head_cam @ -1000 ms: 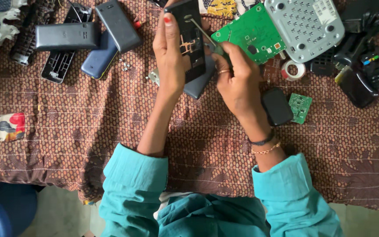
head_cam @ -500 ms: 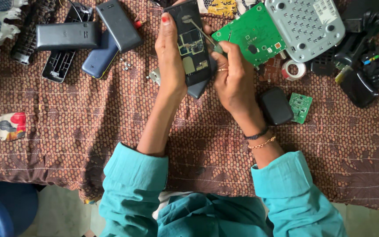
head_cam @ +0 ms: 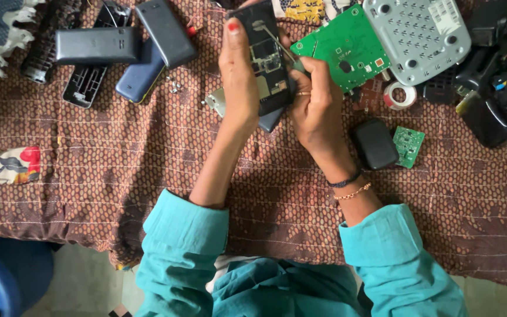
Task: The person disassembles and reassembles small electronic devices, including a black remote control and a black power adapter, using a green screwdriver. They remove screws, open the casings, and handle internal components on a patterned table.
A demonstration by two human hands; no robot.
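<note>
Holding an opened phone [head_cam: 265,58] upright over the patterned brown cloth [head_cam: 148,176], left hand [head_cam: 239,79] wraps the left edge, fingers closed round the body, circuit side facing up to the camera. Right hand [head_cam: 315,108] is clamped on a thin metal tool [head_cam: 280,46], looks like a small screwdriver or tweezers, can't tell which. Tool tip sits on the upper part of the phone's exposed board. Both hands are close together, near touching around the phone's lower right edge.

A second dark phone shell lies under the held one, partly hidden. Just right of the hands: a large green circuit board [head_cam: 347,50], and beyond it a grey perforated plastic cover [head_cam: 418,35]. A roll of tape [head_cam: 399,95] lies below that cover. Lower right of the right hand: a small black case [head_cam: 375,144] touching a small green board [head_cam: 409,147]. Upper left, well apart: a cluster of dark phones and back covers [head_cam: 121,50]. Loose screws [head_cam: 175,87] sit near that cluster. Black parts are piled at the far right edge.
</note>
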